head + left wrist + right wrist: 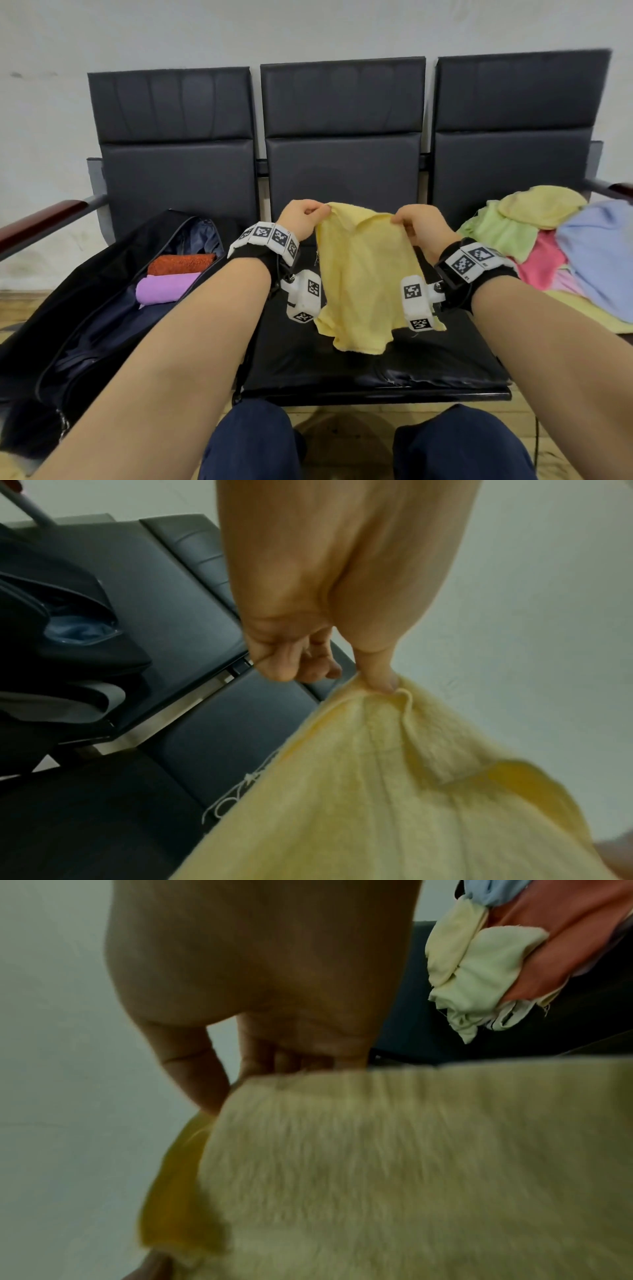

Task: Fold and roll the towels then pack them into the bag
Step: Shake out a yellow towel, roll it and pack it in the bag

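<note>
At lower left, an open black bag (89,308) holds two rolled towels, one orange (181,263) and one purple (164,288). At centre, the left hand (301,217) and right hand (419,224) each pinch a top corner of one yellow towel (363,277), hanging above the middle seat (342,363). At right lies one pile of loose towels (561,246).

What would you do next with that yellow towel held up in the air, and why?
Probably lower the yellow towel flat onto the middle seat. The left hand and right hand pinch its top corners, it hangs unfolded, and folding needs a surface before it joins the rolls in the bag.
</note>
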### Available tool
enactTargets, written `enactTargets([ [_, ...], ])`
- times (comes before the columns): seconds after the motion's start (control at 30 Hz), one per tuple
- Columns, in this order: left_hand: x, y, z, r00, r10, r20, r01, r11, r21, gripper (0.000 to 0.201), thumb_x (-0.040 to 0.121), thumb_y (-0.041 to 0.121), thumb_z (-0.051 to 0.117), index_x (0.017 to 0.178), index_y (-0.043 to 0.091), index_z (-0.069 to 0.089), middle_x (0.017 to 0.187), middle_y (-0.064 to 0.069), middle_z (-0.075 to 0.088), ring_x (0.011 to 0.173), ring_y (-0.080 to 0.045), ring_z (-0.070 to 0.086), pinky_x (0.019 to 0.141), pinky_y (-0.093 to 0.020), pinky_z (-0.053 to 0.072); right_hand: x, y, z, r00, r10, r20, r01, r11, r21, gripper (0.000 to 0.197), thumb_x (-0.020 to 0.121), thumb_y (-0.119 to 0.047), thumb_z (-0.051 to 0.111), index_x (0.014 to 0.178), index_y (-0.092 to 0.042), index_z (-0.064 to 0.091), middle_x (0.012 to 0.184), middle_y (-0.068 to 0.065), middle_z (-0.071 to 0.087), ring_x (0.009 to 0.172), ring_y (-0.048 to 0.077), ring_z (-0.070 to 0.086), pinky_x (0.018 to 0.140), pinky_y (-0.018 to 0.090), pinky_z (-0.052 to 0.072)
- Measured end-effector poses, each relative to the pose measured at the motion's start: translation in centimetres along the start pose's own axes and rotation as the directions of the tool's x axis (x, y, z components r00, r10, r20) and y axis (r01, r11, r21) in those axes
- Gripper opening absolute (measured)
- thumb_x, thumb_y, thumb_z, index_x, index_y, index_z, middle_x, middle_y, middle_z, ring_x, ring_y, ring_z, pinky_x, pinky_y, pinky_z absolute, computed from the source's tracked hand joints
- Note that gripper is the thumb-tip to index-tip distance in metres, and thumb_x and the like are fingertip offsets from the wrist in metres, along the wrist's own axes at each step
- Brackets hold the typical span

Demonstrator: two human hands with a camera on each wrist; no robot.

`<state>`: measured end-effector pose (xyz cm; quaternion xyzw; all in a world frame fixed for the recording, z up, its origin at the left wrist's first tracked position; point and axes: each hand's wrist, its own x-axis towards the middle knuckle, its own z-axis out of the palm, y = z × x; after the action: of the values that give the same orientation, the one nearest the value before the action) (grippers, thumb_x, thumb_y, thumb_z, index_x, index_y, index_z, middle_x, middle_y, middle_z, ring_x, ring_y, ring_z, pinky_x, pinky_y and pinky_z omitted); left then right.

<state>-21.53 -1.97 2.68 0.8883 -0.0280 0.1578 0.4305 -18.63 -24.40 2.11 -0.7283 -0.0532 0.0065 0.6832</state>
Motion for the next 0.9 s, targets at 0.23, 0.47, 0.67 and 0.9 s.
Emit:
enactTargets([
  [0.23,-1.0,1.0,-0.5,0.955,-0.193,0.224,0.291,0.747,-0.597,0.017,0.097,0.018,0.052,0.102,0.005,0.063,0.099,-0.015,0.068,0.092,-0.025,0.068,0.083,-0.034,0.058,-1.5,-0.2,1.1,0.845,0.149,0.513,0.022,0.950,-0.311,0.013,0.087,-0.003,0.062,0.075,-0.006,0.066,0.071,0.010,0.062,0.066,0.018,0.061,0.067,0.028,0.053],
  [0.47,-1.9,1.5,-1.7,0.929,-0.129,0.346,0.258,0.897,-0.359,0.018,0.088,0.004,0.061,0.098,0.017,0.068,0.096,-0.007,0.063,0.091,-0.021,0.063,0.074,-0.031,0.056,-1.1,0.2,2.5,0.899,0.095,0.427,0.154,0.845,-0.513,0.024,0.087,0.005,0.052,0.092,-0.009,0.071,0.091,0.005,0.072,0.086,0.017,0.066,0.074,0.027,0.053],
  [0.67,-2.7,2.8,-3.6,0.815,-0.062,0.576,0.202,0.962,-0.182,0.037,0.085,0.004,0.067,0.116,0.021,0.058,0.085,-0.001,0.070,0.080,-0.015,0.068,0.066,-0.026,0.055,-0.2,0.5,4.4,0.827,0.037,0.561,0.155,0.944,-0.290,0.053,0.087,0.006,0.056,0.134,-0.018,0.051,0.127,0.001,0.062,0.120,0.016,0.055,0.105,0.037,0.042],
  [0.9,-3.0,1.1,-4.8,0.885,-0.048,0.464,0.197,0.940,-0.279,0.015,0.092,0.015,0.060,0.107,0.019,0.061,0.087,0.004,0.067,0.084,-0.010,0.064,0.072,-0.023,0.051,-1.1,0.6,6.2,0.832,0.052,0.552,0.197,0.903,-0.382,0.015,0.088,-0.013,0.066,0.100,-0.006,0.071,0.094,0.010,0.069,0.081,0.016,0.062,0.072,0.029,0.050],
])
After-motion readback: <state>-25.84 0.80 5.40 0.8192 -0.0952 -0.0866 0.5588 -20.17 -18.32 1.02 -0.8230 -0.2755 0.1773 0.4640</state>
